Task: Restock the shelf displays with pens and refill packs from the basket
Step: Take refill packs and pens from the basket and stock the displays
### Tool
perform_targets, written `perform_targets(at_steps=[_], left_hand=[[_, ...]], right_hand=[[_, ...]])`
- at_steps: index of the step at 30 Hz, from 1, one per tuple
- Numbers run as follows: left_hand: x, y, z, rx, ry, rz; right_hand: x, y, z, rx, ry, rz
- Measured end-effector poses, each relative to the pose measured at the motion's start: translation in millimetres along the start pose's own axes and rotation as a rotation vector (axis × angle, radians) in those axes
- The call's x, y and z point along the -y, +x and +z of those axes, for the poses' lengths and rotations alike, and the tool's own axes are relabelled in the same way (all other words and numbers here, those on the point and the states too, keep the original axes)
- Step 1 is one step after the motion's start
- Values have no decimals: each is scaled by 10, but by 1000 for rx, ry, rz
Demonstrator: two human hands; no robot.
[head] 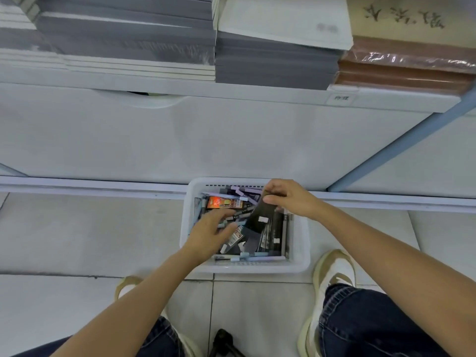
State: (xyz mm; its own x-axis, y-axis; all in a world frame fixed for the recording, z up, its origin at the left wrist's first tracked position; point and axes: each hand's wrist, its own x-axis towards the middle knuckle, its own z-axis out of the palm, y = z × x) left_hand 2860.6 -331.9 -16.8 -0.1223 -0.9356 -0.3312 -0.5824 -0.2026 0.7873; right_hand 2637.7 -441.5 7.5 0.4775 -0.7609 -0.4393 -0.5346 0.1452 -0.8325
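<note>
A white plastic basket (300,243) stands on the floor against the shelf base, filled with several pastel pens, dark refill packs and an orange-labelled pack (224,202). My right hand (288,198) pinches the top of a dark flat refill pack (260,215) and holds it tilted above the basket's contents. My left hand (211,231) reaches into the basket's left side with fingers spread over the pens; whether it grips one is unclear.
The white shelf unit (206,140) rises just behind the basket. Stacks of grey notebooks (270,63) and brown wrapped books (401,73) lie on the shelf above. My shoes (334,271) and knees flank a dark tripod foot (222,341) on the tiled floor.
</note>
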Motion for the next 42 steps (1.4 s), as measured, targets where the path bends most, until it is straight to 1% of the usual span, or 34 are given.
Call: perform_targets(at_steps=[1,2,4,6,8,9,10,11,13,16,18,23,27,31,34,38,42], left_hand=[[-99,20,29,102,-230,-72],[-179,41,65,168,-385,-113],[-237,59,134,241,-540,-152],[-219,47,148,237,-616,-194],[-120,34,130,169,-632,-242],[-69,23,118,129,-635,-270],[-22,18,104,93,-650,-299],[19,17,95,69,-669,-324],[76,20,90,43,-685,-348],[100,27,101,29,-684,-358],[108,25,112,25,-680,-365],[163,25,126,30,-714,-391],[186,41,132,23,-700,-396],[176,44,141,20,-686,-397],[160,34,139,41,-670,-398],[126,29,134,52,-653,-399],[80,35,115,60,-653,-369]], right_hand=[[81,4,43,39,65,-14],[142,12,92,77,114,-30],[184,30,169,98,149,-53],[136,41,180,16,78,-62],[-44,46,123,-132,-148,-10],[-161,36,103,-169,-290,48],[-277,19,110,-150,-410,113],[-384,6,147,-91,-499,161],[-524,27,244,1,-609,171],[-575,123,276,-32,-650,131],[-593,162,256,-46,-682,143],[-650,149,305,50,-673,149],[-612,143,179,73,-688,143],[-540,122,56,163,-776,107],[-508,105,40,168,-716,79],[-452,83,84,144,-464,43],[-224,103,-1,96,-264,-6]])
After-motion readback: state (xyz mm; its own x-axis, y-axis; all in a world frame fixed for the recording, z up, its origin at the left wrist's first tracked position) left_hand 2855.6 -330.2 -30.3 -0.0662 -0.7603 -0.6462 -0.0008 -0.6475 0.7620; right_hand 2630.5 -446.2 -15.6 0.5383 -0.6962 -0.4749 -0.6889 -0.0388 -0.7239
